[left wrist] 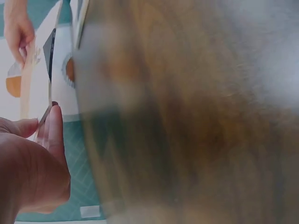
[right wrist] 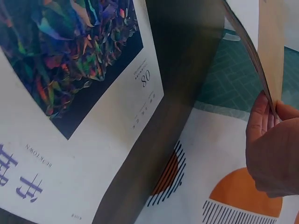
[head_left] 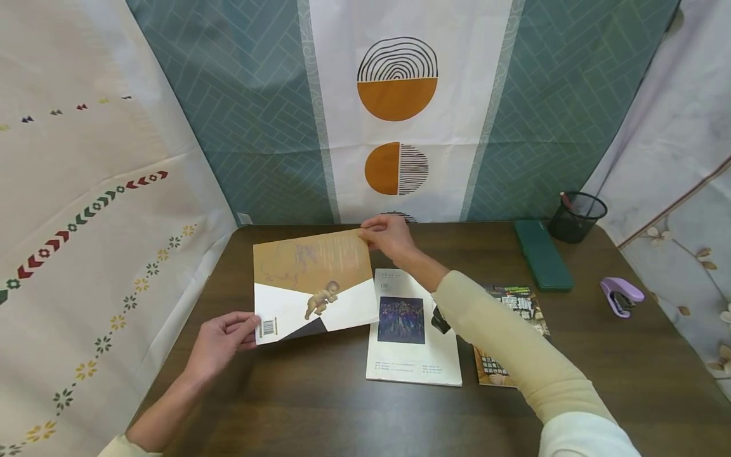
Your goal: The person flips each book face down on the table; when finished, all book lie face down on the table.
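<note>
A magazine [head_left: 314, 266] with a tan and white cover, a small baby figure and a barcode is held up over the left part of the table. My left hand [head_left: 223, 343] pinches its lower left corner between thumb and fingers. At the upper right corner, my right hand [head_left: 391, 238] grips the same magazine. In the left wrist view the magazine [left wrist: 50, 60] appears nearly edge-on, with the left hand [left wrist: 42, 163] at its near end. The right wrist view shows the right hand [right wrist: 271, 144] pinching its edge. A white magazine [head_left: 414, 362] with a dark picture lies flat beside it.
Partly under my right forearm lies a colourful magazine [head_left: 516, 298]. Farther right are a dark green case [head_left: 544, 257], a black mesh pen holder [head_left: 578, 219] and a purple stapler [head_left: 622, 296]. Patterned curtains [head_left: 268, 114] hang behind the brown table [head_left: 320, 406].
</note>
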A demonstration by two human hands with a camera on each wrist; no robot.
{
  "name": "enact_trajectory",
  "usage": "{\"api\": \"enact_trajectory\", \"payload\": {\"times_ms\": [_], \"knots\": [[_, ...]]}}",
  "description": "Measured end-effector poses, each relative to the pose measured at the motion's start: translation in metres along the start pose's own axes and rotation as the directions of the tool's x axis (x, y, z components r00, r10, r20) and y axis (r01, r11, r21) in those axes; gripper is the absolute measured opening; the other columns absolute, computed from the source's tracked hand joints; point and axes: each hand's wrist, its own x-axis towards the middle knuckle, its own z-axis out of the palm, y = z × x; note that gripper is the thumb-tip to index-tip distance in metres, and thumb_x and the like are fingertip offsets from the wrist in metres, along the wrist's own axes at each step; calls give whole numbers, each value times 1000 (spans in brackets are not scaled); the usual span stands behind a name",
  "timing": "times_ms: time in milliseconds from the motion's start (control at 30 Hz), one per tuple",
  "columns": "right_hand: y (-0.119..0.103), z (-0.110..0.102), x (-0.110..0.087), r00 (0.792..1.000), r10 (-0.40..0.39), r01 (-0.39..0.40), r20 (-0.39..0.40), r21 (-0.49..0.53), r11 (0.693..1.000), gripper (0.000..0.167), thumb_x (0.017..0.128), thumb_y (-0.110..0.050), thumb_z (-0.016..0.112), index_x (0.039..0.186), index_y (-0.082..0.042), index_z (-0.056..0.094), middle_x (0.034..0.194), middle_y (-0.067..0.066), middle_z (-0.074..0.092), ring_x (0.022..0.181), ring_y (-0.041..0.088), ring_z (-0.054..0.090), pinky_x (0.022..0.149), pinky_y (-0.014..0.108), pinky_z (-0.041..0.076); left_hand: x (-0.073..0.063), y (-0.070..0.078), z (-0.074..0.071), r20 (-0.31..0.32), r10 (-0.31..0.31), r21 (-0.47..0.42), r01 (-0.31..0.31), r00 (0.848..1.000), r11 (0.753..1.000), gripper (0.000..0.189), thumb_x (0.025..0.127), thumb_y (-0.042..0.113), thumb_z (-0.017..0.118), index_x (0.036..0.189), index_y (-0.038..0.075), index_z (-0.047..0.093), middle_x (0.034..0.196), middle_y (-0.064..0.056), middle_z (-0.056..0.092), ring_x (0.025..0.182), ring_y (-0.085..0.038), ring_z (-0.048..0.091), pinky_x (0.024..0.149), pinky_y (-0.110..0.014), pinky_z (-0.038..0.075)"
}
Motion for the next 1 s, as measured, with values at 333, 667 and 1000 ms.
{"api": "enact_trajectory", "payload": {"times_ms": [333,667,1000], "knots": [[6,16,11,999,39,-39,-4,-19,999,20,98,1,75,117,6,78,114,22,75,93,31,76,90,44,62,-7,-13,13,124,-125,-22,129,984,991,36,104,11,70,125,-18,62,103,-22,78,84,-21,78,75,-33,64],[10,32,20,995,65,-54,78,-137,989,28,104,0,66,130,3,74,134,20,70,117,32,71,99,40,58,-7,-21,22,180,-164,4,166,970,986,28,105,7,67,117,-18,64,94,-21,78,82,-21,78,73,-33,64],[25,40,30,971,47,2,236,-206,979,41,106,4,52,146,4,60,144,21,64,135,30,61,108,37,52,3,-27,22,163,-195,13,195,967,981,23,102,7,71,109,-15,71,89,-16,77,77,-18,76,71,-31,64]]}}
